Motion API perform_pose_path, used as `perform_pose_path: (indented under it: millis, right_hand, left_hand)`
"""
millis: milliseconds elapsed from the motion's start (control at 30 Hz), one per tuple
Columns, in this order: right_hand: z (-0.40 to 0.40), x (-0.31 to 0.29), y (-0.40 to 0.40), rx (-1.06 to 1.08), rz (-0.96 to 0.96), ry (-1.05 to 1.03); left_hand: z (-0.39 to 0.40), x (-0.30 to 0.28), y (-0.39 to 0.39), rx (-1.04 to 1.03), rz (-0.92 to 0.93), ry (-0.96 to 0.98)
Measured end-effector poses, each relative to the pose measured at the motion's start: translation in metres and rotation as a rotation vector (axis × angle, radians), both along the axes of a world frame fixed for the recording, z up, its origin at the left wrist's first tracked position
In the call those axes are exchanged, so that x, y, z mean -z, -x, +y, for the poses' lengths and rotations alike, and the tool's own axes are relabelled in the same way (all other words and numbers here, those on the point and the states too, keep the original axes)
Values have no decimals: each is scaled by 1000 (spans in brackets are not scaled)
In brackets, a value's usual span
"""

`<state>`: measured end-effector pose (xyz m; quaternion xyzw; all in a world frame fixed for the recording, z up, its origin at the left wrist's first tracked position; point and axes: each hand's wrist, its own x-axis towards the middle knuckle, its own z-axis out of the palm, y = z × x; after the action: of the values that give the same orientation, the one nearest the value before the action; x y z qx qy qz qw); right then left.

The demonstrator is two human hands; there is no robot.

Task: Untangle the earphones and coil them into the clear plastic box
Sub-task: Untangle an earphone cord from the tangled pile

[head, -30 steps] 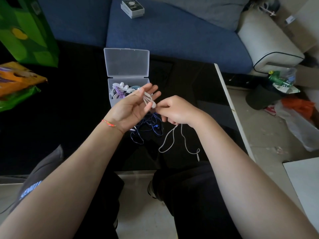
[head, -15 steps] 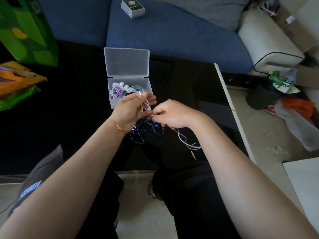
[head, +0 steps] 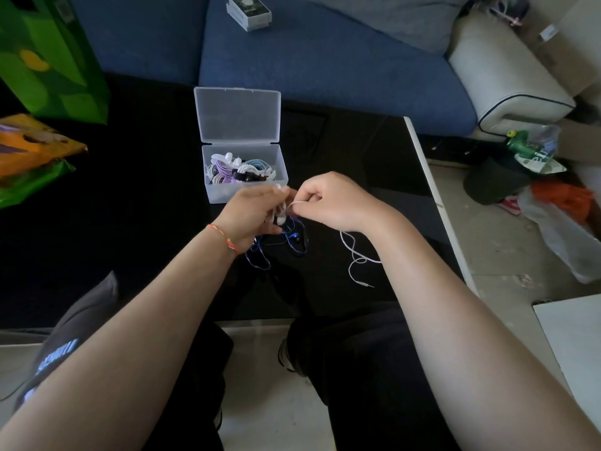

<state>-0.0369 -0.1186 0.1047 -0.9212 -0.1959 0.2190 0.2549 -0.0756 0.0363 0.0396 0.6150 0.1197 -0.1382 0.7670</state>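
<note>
We see both hands meeting just in front of the clear plastic box (head: 247, 190), which stands on the black worktop (head: 130, 206) with its lid (head: 237, 115) swung back and open. The left hand (head: 250, 213) is curled around a small bundle of white earphones (head: 281, 214), its fingers closed on the cord and a white bud showing at the lower edge of the fist. The right hand (head: 328, 200) sits just beside it, thumb and forefinger pinching a strand of the same white cord where it leaves the left hand. From under the right hand the loose white cord (head: 353, 255) trails down across the worktop in a loop, ending in a plug (head: 366, 284) near the worktop's front edge. Beneath the two hands a pair of blue earphones (head: 294, 239) lies tangled on the worktop, touching neither hand as far as we can tell. Inside the box we make out several coiled pairs already packed: white, purple, pale blue and black. A red and yellow string bracelet (head: 224, 237) circles the left wrist. Beyond the worktop stands a blue sofa (head: 325, 60) with a small boxed item (head: 248, 11) on its seat, and a green bag (head: 48, 53) leans at the far left.
</note>
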Motion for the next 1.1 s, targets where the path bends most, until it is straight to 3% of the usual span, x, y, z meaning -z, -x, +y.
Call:
perform_pose_path:
  millis: [100, 300, 433, 533, 633, 700, 800, 933, 1100]
  right_hand:
    - [-2, 1, -2, 43, -68, -38]
    - [-10, 3, -9, 107, -193, -18]
    - [-21, 2, -15, 169, -205, 28]
    - [-35, 7, -23, 271, -211, 148]
    - [-40, 8, -27, 435, -147, 424]
    - [-36, 8, -25, 403, -142, 569]
    - [-23, 7, -17, 189, -130, 263]
    - [-1, 5, -4, 61, 101, -149]
    - [-6, 2, -3, 58, 224, -265]
  left_hand:
    - [-4, 1, 1, 117, 50, 8]
    - [-3, -5, -1, 327, 90, 245]
    - [4, -5, -1, 317, 107, 276]
    - [9, -5, -3, 288, 155, 272]
    - [8, 2, -4, 277, 162, 243]
    - [6, 6, -4, 272, 144, 194]
    - [2, 7, -2, 274, 103, 144]
    - [0, 5, 1, 292, 74, 184]
    - [2, 2, 0, 266, 93, 337]
